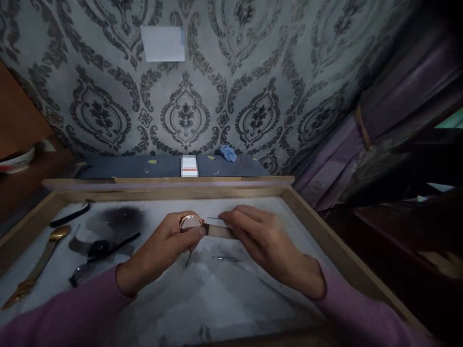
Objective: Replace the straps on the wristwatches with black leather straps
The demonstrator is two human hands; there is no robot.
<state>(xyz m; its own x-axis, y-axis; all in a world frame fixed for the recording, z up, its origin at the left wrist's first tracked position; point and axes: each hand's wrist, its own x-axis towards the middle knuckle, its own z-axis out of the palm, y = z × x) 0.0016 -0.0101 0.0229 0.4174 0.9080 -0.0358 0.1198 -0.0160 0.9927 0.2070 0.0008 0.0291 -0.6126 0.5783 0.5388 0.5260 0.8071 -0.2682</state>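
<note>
Grey wallpaper point(249, 91) with dark ornaments covers the wall, and a white sheet of paper point(163, 44) shows against it. Below, a crumpled blue cloth point(228, 153) sits near a small card point(189, 166) with a red stripe, its print blurred. A pale bowl point(19, 161) stands far left; at right, a cord point(362, 127) gathers a purple curtain point(338, 168). A gold watch point(42, 258) lies near a black strap point(70, 216).

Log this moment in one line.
left hand: holds watch | right hand: holds thin tool, at strap | tray: second tool lies loose
</note>
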